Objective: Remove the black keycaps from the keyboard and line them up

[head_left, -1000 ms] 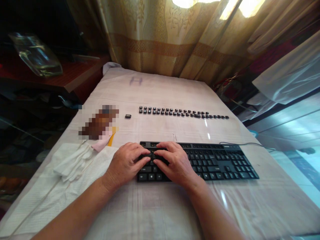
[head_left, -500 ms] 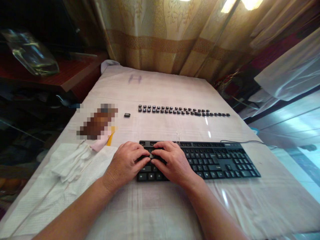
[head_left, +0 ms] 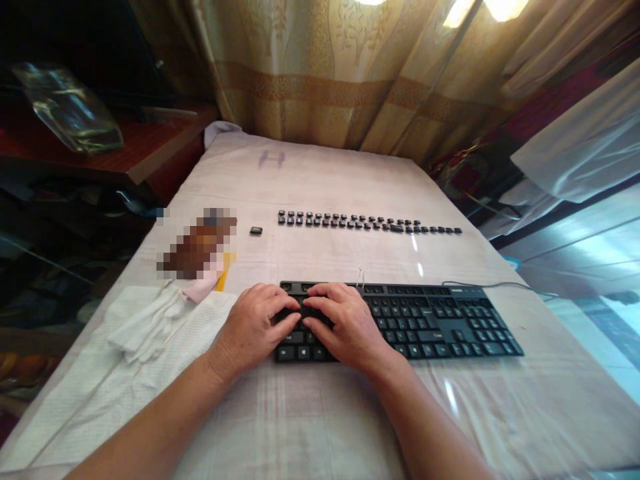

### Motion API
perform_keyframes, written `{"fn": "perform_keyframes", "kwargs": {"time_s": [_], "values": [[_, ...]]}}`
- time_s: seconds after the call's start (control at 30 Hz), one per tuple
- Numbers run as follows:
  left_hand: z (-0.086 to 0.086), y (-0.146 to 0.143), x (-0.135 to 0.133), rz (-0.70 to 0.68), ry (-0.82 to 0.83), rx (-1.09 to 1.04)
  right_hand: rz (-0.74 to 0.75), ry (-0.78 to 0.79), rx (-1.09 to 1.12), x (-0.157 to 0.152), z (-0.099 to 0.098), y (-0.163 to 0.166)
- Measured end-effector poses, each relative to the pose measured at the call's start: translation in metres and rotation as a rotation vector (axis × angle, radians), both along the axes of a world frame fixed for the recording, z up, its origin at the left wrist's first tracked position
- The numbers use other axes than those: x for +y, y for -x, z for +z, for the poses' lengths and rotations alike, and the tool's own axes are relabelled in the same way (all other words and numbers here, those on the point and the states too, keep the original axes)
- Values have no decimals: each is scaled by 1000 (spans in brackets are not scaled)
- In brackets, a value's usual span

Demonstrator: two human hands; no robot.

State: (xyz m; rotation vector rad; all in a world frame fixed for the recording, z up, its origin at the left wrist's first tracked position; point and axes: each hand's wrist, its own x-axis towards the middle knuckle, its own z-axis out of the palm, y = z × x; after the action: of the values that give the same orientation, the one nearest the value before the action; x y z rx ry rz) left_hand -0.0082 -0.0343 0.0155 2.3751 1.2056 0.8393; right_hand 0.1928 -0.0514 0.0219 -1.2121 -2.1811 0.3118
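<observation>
The black keyboard [head_left: 447, 327] lies across the white cloth. My left hand [head_left: 255, 323] is over its left end, thumb and index finger curled close together; whatever they hold is hidden or too small to make out. Facing it, my right hand [head_left: 345, 327] has its thumb and index tips nearly meeting the left fingertips above the keys. Thin metal wires, like those of a wire keycap puller [head_left: 361, 275], stick up behind the right hand's knuckles; the rest of it is hidden. Beyond the keyboard, loose black keycaps [head_left: 345, 223] lie in two rows, with a larger keycap [head_left: 256, 231] apart to their left.
A white textured cloth [head_left: 195, 333] with white gloves [head_left: 150, 327] on it lies left of the keyboard. Behind that is a blurred-out brown item [head_left: 197, 247]. The keyboard cable [head_left: 500, 284] runs off to the right. A glass vessel [head_left: 80, 120] stands on a wooden cabinet.
The pale bit between my fingertips no longer shows. The wires behind my right hand have shifted slightly right and tilted. Both hands stay nearly in place; the view has shifted slightly.
</observation>
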Motion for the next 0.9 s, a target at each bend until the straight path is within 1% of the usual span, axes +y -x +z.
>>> {"fn": "perform_keyframes", "kwargs": {"time_s": [0.1, 0.3, 0.5, 0.6, 0.73, 0.8, 0.9], "values": [[0, 0, 0, -10, -15, 6, 14, -4, -4, 0, -1, 1], [0, 1, 1, -18, 15, 10, 10, -10, 10, 0, -2, 2], [1, -1, 1, 22, 51, 11, 18, -39, 21, 1, -5, 2], [2, -1, 3, 40, 108, -66, 4, -34, 27, 1, -5, 1], [3, 1, 5, 91, 251, -231, -7, -33, 51, 1, -5, 1], [3, 1, 5, 98, 290, -256, -9, -41, 86, 1, -4, 1], [4, 1, 4, 85, 283, -235, -25, -52, 128, 2, -4, 2]]}}
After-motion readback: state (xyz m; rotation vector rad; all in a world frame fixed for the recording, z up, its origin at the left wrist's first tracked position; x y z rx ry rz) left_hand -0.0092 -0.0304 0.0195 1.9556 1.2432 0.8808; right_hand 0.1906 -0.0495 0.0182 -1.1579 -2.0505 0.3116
